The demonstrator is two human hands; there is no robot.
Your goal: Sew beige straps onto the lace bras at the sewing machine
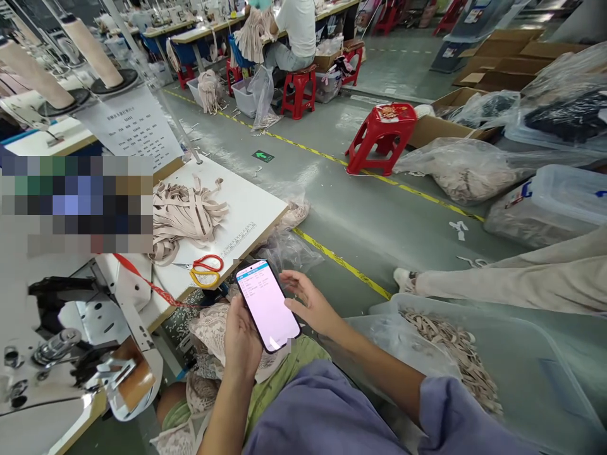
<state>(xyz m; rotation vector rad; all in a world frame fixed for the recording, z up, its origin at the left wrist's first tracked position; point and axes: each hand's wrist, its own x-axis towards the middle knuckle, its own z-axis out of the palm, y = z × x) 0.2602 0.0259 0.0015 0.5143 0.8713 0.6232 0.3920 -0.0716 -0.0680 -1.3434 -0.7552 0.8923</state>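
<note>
A smartphone (268, 306) with a lit, mostly white screen and a blue bar at its top is held above my lap. My left hand (243, 335) grips it along its left edge. On its other side is my right hand (310, 303), fingers spread and the thumb near the screen's right edge; whether it touches the phone I cannot tell. Beige lace pieces (208, 332) lie on my lap beside the left hand. Red and yellow handled scissors (207, 272) rest on the white table (265, 212), near a heap of beige straps (192, 212).
At the left stands a sewing machine (71, 354) with thread cones (92, 50) behind it. A plastic bin (526, 354) of straps is at my right, near a person's leg (497, 281). A red stool (383, 136) and bags stand beyond; another person (296, 31) sits farther back.
</note>
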